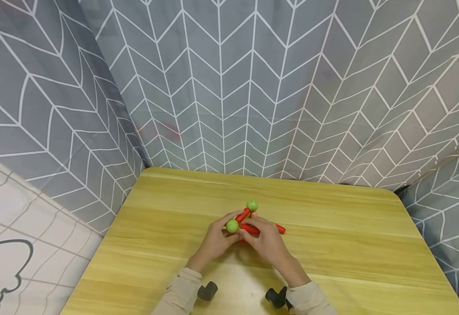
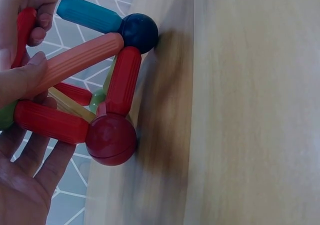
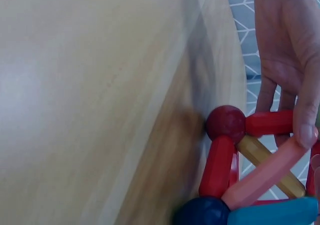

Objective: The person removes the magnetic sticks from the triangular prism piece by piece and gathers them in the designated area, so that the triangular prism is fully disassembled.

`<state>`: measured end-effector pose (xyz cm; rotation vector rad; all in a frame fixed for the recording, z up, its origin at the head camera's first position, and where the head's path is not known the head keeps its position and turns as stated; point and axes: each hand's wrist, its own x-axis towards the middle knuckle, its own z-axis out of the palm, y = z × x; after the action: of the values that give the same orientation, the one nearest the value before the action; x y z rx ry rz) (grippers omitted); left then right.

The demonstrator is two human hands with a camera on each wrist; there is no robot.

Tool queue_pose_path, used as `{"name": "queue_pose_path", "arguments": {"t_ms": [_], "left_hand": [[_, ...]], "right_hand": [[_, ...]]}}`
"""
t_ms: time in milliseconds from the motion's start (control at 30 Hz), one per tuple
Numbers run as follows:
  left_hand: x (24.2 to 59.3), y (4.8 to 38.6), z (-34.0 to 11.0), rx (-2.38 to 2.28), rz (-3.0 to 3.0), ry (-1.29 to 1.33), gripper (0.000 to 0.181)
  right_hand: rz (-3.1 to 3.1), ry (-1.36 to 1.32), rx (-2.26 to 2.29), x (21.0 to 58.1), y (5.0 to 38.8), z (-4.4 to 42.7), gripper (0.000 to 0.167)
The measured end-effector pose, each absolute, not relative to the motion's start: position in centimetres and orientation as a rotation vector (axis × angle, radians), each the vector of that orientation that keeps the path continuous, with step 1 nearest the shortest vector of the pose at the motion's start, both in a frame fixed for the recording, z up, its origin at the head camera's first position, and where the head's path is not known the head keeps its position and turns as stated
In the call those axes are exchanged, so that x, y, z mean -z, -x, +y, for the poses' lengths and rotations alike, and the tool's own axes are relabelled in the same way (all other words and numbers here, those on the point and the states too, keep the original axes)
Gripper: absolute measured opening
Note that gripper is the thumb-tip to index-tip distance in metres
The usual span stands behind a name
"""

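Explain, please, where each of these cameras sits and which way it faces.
Head: on the person's head, facing forward and down at the wood-grain table, chevron-patterned curtain and stick-and-ball toy; left hand, right hand and sleeves show.
Left wrist: on that wrist, facing the toy; the left hand and part of the right show.
Right wrist: on that wrist, facing the toy; mainly the left hand shows.
Shared: both wrist views include the dark red ball and dark blue ball.

The curtain (image 1: 235, 105) is white-chevroned grey, one ball (image 2: 140, 33) navy, one rod (image 2: 90, 14) teal.

Curtained-off spot, bldg type unclear: grey curtains (image 1: 237, 87) behind wood-grain tbl (image 1: 339, 236).
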<state>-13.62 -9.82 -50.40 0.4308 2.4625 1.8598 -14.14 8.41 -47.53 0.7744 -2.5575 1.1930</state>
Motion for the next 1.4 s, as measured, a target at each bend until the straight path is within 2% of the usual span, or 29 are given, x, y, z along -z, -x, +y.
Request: {"name": "queue_pose_path", "arguments": {"t_ms": [367,833,1233,1400], "left_hand": [[50.1,13.4,-9.7,-1.858,2.452,-0.369,0.062],[50.7,13.3,-9.4,-1.895,2.524,-0.34,0.05],[50.7,13.2,-9.8,-1.932,2.535,-0.268,0.046],[50.8,13.2,-10.0,-1.95,2.519,-0.239,0.045]], "right_hand": [[-2.483,-0.682,-1.282,47.7,14.4,10.5,0.028],[-2.57,-0.249,-1.245,49.7,15.2,13.4,0.026],[-2.682,-0.104,-1.258,50.9,15.6,14.5,0.031],[-2.675,-0.049,-1.228,51.3,16.1,14.8,0.029]]}}
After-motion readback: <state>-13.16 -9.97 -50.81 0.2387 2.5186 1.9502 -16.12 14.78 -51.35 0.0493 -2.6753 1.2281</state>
